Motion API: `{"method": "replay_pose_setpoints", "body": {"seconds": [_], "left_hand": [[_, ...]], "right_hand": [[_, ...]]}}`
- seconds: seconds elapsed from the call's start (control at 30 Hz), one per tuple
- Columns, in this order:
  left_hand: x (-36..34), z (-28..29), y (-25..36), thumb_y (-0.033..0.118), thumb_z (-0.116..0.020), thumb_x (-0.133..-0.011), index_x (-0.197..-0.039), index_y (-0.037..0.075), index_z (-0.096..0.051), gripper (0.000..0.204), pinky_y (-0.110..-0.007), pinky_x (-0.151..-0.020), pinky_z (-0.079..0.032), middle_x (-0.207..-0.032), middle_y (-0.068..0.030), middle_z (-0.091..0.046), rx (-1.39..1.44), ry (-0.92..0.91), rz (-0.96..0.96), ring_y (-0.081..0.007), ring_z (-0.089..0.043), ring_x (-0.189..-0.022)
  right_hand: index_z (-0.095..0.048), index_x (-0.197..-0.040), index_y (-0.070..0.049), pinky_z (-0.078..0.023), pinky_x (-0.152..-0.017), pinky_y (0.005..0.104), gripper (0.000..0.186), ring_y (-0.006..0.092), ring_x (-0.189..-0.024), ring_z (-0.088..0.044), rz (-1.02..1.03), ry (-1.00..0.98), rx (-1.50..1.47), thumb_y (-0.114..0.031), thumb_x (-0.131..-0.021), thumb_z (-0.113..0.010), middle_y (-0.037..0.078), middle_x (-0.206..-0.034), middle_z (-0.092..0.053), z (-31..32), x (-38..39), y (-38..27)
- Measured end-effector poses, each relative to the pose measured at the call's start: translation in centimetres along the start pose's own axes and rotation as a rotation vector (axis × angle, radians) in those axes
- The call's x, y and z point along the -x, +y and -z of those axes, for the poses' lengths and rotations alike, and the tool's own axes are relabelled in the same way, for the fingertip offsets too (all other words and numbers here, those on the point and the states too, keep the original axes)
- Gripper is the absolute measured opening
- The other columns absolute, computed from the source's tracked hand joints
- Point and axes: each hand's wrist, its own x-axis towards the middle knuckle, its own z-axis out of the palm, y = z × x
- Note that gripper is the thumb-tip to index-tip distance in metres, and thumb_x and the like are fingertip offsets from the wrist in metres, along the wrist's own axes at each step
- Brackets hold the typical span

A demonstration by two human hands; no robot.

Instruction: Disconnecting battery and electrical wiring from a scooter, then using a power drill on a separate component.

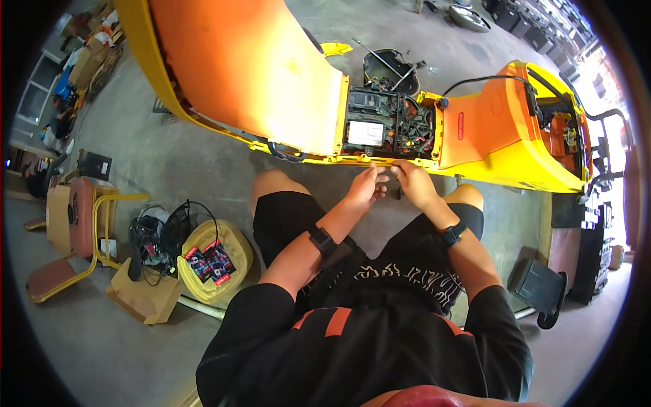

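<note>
A yellow vehicle body (556,173) with orange panels (478,122) lies across the view. In its middle, an open compartment (400,122) holds dark electronics, wiring and a silver box (365,133). Just below that compartment's yellow lower rail, my left hand (368,184) has loosely curled fingers spread apart, with nothing visible in them. Beside it, my right hand (413,182) has its fingers bent in at the rail; whatever they hold is hidden.
Behind the body sits a black bin (380,64) with metal bars. At left are a yellow-framed chair (81,224), cardboard (135,298), a bundle of cables (149,244), a yellow bucket (237,264) and stacked clutter (88,54). A dark chair-like object (532,285) stands at right.
</note>
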Motion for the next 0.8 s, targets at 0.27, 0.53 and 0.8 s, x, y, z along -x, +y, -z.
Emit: {"method": "replay_pose_setpoints", "body": {"seconds": [0.27, 0.53, 0.8], "left_hand": [[-8.0, 7.7, 1.6, 0.030, -0.069, -0.089, -0.128, 0.000, -0.045, 0.055, -0.036, -0.083, -0.050, -0.117, -0.0125, -0.057, 0.337, 0.756, -0.484, -0.0187, -0.058, -0.103], [-9.4, 7.4, 2.0, 0.022, -0.076, -0.085, -0.128, 0.020, -0.047, 0.052, -0.045, -0.095, -0.041, -0.119, 0.0012, -0.057, 0.510, 0.342, -0.437, -0.0191, -0.054, -0.111], [-11.3, 9.0, -0.3, 0.011, -0.070, -0.088, -0.121, 0.015, -0.052, 0.038, -0.036, -0.079, -0.054, -0.110, -0.0005, -0.058, 0.382, 0.279, -0.673, -0.0181, -0.060, -0.099]], "right_hand": [[-0.067, -0.097, -0.005, -0.042, -0.096, 0.0460, 0.022, 0.0321, -0.114, -0.056, 0.306, -0.029, 0.344, -0.026, -0.090, -0.063, 0.011, -0.124, -0.061, -2.9, -4.8, -0.2], [-0.067, -0.100, -0.004, -0.042, -0.097, 0.0467, 0.024, 0.0346, -0.116, -0.057, 0.257, -0.103, 0.379, -0.026, -0.095, -0.058, 0.014, -0.132, -0.058, -4.3, -4.4, 1.6], [-0.063, -0.104, 0.003, -0.049, -0.090, 0.0417, 0.030, 0.0378, -0.105, -0.063, 0.102, -0.179, 0.077, -0.026, -0.097, -0.056, 0.023, -0.114, -0.065, -4.9, -6.5, 1.8]]}}
